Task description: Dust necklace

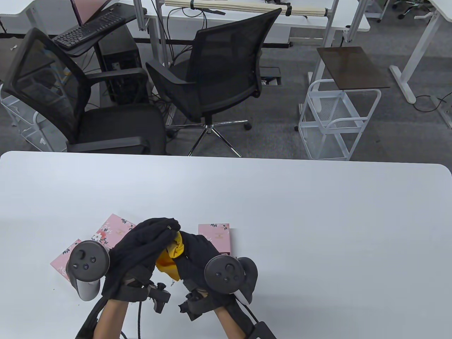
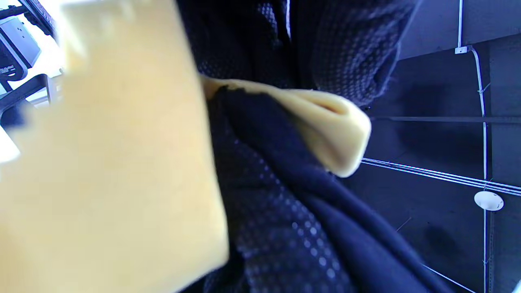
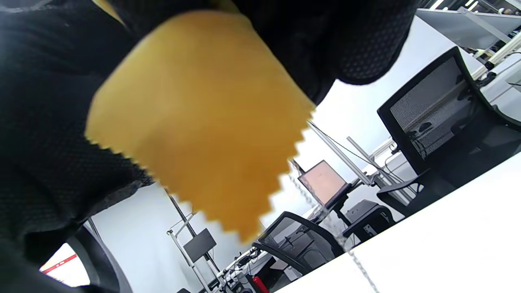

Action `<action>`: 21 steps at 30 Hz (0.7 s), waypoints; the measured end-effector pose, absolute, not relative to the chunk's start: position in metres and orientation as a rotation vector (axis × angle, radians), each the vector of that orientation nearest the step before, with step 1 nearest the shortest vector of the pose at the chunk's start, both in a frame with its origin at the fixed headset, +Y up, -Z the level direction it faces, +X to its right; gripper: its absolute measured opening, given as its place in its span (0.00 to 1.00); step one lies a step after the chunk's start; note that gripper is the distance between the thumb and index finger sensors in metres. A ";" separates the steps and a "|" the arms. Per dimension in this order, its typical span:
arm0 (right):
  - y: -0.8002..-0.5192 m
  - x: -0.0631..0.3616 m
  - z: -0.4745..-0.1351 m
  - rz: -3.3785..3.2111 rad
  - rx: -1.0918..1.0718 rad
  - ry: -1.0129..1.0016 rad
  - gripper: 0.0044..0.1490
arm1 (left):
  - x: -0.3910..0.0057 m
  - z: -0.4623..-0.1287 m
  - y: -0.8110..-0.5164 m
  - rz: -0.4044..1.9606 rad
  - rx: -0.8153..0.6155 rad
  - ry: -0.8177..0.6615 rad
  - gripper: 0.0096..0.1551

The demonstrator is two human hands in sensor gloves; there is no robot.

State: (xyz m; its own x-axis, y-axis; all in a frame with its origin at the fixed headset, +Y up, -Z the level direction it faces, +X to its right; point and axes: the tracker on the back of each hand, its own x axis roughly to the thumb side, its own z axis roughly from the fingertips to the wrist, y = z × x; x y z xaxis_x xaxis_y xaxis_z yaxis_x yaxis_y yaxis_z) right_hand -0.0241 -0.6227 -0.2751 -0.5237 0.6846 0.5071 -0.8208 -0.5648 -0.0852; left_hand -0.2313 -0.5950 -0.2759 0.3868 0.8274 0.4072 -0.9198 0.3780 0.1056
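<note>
Together above the table (image 1: 317, 212), both hands, left hand (image 1: 141, 247) and right hand (image 1: 201, 257), fingers pinching a yellow cloth (image 1: 171, 257).

Pink boxes (image 1: 106, 235) beneath; bare table (image 1: 317, 219) rightward.

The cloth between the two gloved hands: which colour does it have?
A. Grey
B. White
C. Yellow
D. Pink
C: the cloth is yellow, bunched between the left hand and the right hand in the table view; the right wrist view shows the same yellow with a zigzag-cut edge.
</note>
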 end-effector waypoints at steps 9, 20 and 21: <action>-0.625 -0.025 -0.277 2.144 0.556 -0.384 0.23 | -0.231 -0.275 -0.595 1.156 0.346 -0.317 0.18; -0.630 -0.027 -0.280 2.143 0.571 -0.330 0.23 | -0.234 -0.274 -0.593 1.169 0.348 -0.317 0.18; -0.631 -0.027 -0.280 2.143 0.564 -0.332 0.23 | -0.235 -0.274 -0.593 1.171 0.351 -0.315 0.18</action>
State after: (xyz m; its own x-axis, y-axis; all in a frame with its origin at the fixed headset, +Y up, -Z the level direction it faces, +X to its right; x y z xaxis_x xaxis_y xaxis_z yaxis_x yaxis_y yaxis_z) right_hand -0.0271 -0.6310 -0.2805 -0.5179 0.6896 0.5062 -0.8104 -0.5849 -0.0323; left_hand -0.2352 -0.5930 -0.2741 0.3577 0.8353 0.4174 -0.9320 0.3471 0.1041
